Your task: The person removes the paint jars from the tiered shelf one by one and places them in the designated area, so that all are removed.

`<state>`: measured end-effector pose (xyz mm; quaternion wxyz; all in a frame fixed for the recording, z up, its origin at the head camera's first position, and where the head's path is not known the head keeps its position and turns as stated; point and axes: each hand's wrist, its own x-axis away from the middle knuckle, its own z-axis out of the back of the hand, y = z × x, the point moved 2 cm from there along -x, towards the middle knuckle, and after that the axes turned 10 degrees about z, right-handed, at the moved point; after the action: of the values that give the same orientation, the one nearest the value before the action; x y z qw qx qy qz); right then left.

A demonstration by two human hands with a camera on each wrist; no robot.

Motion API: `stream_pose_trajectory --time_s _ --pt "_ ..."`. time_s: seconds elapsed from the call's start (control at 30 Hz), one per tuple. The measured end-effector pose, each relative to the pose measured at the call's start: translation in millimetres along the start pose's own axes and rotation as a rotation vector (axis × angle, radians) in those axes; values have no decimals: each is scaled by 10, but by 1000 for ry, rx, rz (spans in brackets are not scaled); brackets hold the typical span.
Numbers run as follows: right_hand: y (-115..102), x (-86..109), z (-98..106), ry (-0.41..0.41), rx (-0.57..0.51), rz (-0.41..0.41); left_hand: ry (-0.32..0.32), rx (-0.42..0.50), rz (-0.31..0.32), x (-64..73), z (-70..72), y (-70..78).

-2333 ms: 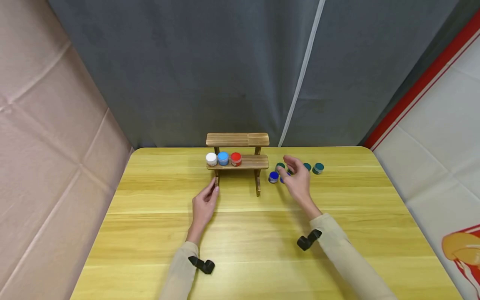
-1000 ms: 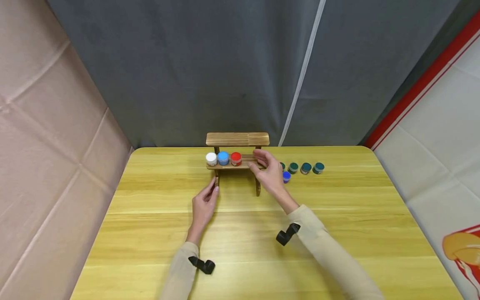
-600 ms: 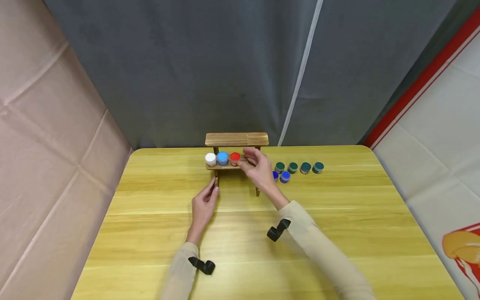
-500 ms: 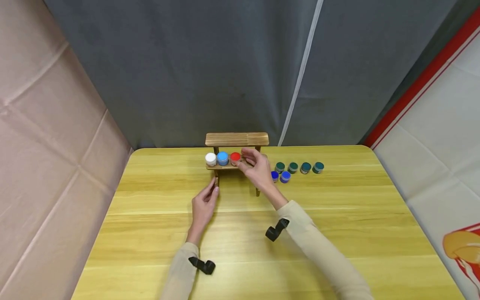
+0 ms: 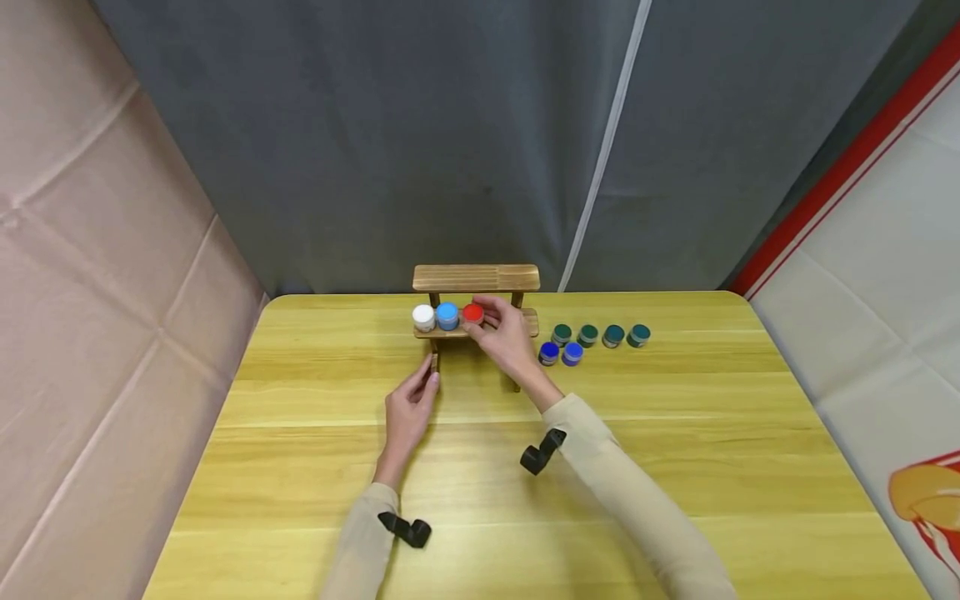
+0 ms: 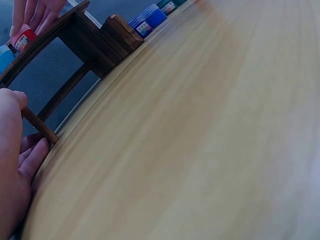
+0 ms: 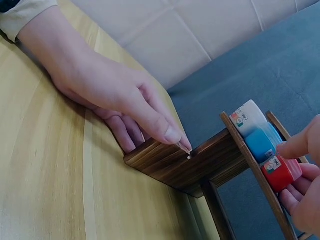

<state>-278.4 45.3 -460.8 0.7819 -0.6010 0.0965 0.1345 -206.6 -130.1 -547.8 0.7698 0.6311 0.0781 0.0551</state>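
A small two-tier wooden rack [image 5: 476, 277] stands at the table's back. On its lower tier sit a white paint jar [image 5: 423, 317], a light blue paint jar [image 5: 447, 316] and a red paint jar [image 5: 472, 313], side by side. My left hand [image 5: 407, 412] pinches the rack's left leg; the right wrist view shows the thumb on top of that wooden foot [image 7: 160, 162]. With thumb and fingers, my right hand [image 5: 510, 337] grips the red jar [image 7: 280, 174] at the row's right end. That hand covers part of the lower tier and the right leg.
Right of the rack, several green-lidded jars [image 5: 588, 336] form a row on the table [image 5: 480, 500]. In front of them are a dark blue jar [image 5: 549, 354] and a lighter blue jar [image 5: 572, 354]. A grey curtain [image 5: 375, 150] hangs behind the table.
My right hand has moved left from above the blue and green jars, along the lower tier, to the red jar, and now grips it. The left hand stays on the rack's leg.
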Motion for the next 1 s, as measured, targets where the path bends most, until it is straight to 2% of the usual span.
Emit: stream_pose_trajectory --time_s 0.17,0.43,0.73,1.0 --pt "11 -16 -5 -10 35 -7 -7 3 12 -4 -9 -5" --pt "4 -4 29 -1 15 2 -10 -5 12 -11 -1 -17" --pt "-34 42 163 27 27 36 -12 -5 23 3 -3 4" --pt "0 66 288 39 34 19 -9 -5 28 -1 -4 1"
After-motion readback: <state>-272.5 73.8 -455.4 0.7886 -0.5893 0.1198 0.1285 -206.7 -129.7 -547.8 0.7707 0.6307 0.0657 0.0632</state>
